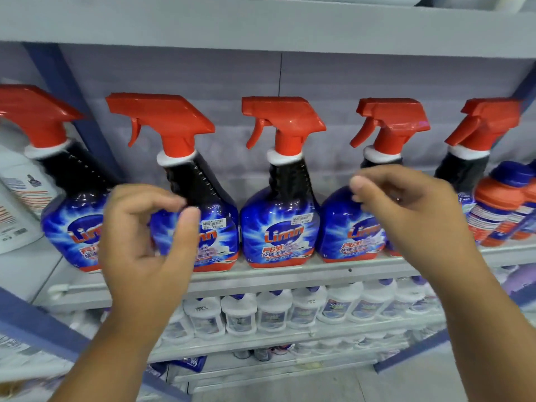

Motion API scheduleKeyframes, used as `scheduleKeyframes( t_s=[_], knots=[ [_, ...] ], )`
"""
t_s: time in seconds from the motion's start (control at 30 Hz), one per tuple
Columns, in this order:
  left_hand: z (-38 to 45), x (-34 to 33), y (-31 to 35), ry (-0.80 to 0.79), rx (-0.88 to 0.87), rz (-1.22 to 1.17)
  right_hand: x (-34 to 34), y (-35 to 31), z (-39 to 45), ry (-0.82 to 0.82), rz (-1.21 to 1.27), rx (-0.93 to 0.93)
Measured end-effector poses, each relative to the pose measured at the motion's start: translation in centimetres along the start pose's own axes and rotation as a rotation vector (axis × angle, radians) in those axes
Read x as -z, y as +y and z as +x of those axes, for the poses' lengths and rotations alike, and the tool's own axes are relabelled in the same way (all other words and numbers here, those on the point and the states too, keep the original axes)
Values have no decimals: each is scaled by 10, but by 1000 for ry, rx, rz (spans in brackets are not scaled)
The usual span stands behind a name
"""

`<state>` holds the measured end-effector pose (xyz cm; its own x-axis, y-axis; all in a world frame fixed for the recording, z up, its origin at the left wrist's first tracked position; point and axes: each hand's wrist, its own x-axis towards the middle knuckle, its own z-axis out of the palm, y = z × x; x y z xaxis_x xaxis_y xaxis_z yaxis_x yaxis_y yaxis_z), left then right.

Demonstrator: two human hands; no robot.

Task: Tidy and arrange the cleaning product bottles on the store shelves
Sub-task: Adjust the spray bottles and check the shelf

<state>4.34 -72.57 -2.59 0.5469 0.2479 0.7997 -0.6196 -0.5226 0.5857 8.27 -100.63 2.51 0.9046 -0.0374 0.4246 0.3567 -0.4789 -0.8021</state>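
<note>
Five spray bottles stand along the shelf's front edge, triggers facing left. Left hand and right hand hover before the second and fourth bottles, fingers loosely curled, holding nothing. Recommended: grip each bottle by the neck; space evenly.

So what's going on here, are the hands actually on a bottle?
A person faces a shelf with a row of blue spray bottles with red triggers. Both hands are raised in front of the row, fingers loosely curled. The left hand hangs before the second bottle, the right hand before the fourth bottle. Neither clearly holds anything. The middle bottle stands upright, label forward.
</note>
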Motion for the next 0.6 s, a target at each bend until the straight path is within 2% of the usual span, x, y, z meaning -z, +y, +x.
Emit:
scheduleKeyframes(
  t_s=[0.03,0.1,0.17,0.23,0.33,0.6],
  knots=[
    [-2,-10,10,-53,-5,-27,12,5,-1,88,2,19],
    [-1,-37,23,-181,134,-90,28,21,5,183,-25,15],
    [5,-65,30,-275,339,-51,34,31,16,98,-40,-12],
    [13,-88,29,-298,472,33,32,38,29,-85,-75,-16],
    [20,-109,26,-320,528,161,30,43,43,-247,-228,-7],
    [14,-117,28,-299,560,234,28,55,45,-214,-202,8]
  ],
)
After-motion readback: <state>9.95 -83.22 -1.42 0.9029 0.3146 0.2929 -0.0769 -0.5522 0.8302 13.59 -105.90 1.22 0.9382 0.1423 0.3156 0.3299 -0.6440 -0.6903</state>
